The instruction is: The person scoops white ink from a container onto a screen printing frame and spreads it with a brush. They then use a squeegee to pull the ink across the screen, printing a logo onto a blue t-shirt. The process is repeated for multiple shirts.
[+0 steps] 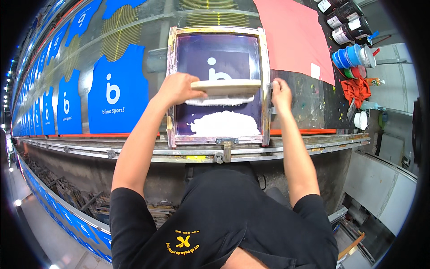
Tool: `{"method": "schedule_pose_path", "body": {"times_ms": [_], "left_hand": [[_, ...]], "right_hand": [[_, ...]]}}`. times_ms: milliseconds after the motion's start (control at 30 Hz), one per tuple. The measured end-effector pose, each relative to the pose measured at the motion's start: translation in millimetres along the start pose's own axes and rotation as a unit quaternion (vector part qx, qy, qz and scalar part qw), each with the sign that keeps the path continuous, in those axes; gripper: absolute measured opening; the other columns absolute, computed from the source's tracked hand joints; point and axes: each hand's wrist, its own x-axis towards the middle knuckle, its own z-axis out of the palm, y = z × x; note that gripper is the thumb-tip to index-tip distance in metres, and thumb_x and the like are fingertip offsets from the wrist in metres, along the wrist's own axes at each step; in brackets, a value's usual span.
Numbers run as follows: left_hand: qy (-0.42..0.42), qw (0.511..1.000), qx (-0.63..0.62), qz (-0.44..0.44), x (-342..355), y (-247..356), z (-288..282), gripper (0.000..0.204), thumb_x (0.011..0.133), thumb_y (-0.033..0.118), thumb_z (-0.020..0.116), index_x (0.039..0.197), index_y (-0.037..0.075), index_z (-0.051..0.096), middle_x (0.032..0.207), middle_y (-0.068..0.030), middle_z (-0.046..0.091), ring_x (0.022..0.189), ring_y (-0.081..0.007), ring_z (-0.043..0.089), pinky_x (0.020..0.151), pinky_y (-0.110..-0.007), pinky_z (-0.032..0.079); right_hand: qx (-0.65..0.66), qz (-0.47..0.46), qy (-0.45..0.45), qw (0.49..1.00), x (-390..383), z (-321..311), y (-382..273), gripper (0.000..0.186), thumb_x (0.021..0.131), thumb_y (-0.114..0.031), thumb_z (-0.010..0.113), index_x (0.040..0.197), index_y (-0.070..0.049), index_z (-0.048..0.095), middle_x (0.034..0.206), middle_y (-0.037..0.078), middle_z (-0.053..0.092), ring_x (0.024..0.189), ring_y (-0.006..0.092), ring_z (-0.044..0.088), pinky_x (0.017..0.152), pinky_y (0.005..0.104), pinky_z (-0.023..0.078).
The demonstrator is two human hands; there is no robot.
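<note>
A screen printing frame (263, 58) with a dark purple mesh (188, 49) lies in front of me on the long table. My left hand (177, 88) grips the left end of a pale squeegee (228, 86), which spans the mesh from side to side. White ink (226, 123) lies heaped on the near part of the mesh, and more clings along the squeegee's lower edge. Part of the mesh's pale design (212, 62) is hidden by the squeegee. Fingers curled, my right hand (281, 94) is closed at the outer side of the frame's right rail.
Blue shirt pieces (96, 105) with white prints line the table to the left. Pink fabric (291, 36) lies at the far right. Beyond it are black ink tubs (347, 31), blue containers (347, 57) and a red cloth (356, 92). A metal rail (134, 150) borders the near edge.
</note>
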Motion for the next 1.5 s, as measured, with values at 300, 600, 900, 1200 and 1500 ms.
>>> {"method": "schedule_pose_path", "body": {"times_ms": [300, 600, 900, 1200, 1500], "left_hand": [[0.186, 0.97, 0.102, 0.122, 114.4, -43.1, -36.1, 0.035, 0.086, 0.049, 0.082, 0.101, 0.017, 0.081, 0.087, -0.0097, 0.078, 0.087, -0.0337, 0.076, 0.076, -0.049, 0.059], [0.029, 0.995, 0.047, 0.088, 157.4, -21.4, -18.8, 0.03, 0.085, 0.016, 0.071, 0.113, 0.02, 0.081, 0.103, -0.0113, 0.08, 0.101, -0.0346, 0.075, 0.087, -0.05, 0.059], [0.058, 0.998, -0.011, 0.027, 61.3, 11.9, 41.0, 0.039, 0.085, 0.017, 0.077, 0.124, 0.024, 0.081, 0.109, -0.014, 0.08, 0.103, -0.0384, 0.075, 0.092, -0.05, 0.06], [0.137, 0.983, 0.06, 0.107, -110.2, 81.3, 127.1, 0.055, 0.079, 0.005, 0.077, 0.132, 0.016, 0.071, 0.13, -0.005, 0.075, 0.113, -0.0282, 0.07, 0.096, -0.043, 0.056], [0.159, 0.982, 0.027, 0.102, 2.5, 43.5, 35.2, 0.037, 0.082, 0.007, 0.072, 0.116, 0.018, 0.081, 0.097, -0.0104, 0.08, 0.091, -0.0339, 0.077, 0.08, -0.049, 0.061]], "right_hand": [[0.003, 0.016, 0.025, 1.0, -14.3, 5.9, -6.3, 0.031, 0.108, -0.034, 0.062, 0.12, -0.007, 0.072, 0.092, 0.015, 0.077, 0.085, 0.0234, 0.074, 0.083, 0.0391, 0.056], [0.033, 0.023, 0.038, 0.998, -17.8, 9.0, -10.1, 0.027, 0.109, -0.031, 0.062, 0.117, -0.007, 0.072, 0.084, 0.012, 0.073, 0.077, 0.0191, 0.069, 0.077, 0.0374, 0.055], [0.007, 0.007, 0.022, 1.0, -14.5, 6.7, -6.4, 0.033, 0.107, -0.034, 0.059, 0.122, -0.007, 0.072, 0.088, 0.019, 0.075, 0.083, 0.0338, 0.074, 0.08, 0.046, 0.056], [0.053, -0.054, 0.03, 0.997, -10.8, 10.4, -1.9, 0.031, 0.107, -0.028, 0.057, 0.124, -0.007, 0.072, 0.103, 0.021, 0.079, 0.099, 0.0388, 0.076, 0.089, 0.0473, 0.057], [0.004, -0.015, -0.001, 1.0, -18.5, 1.6, -12.5, 0.028, 0.107, -0.028, 0.057, 0.124, -0.011, 0.072, 0.101, 0.02, 0.078, 0.097, 0.037, 0.076, 0.089, 0.0458, 0.057]]}}
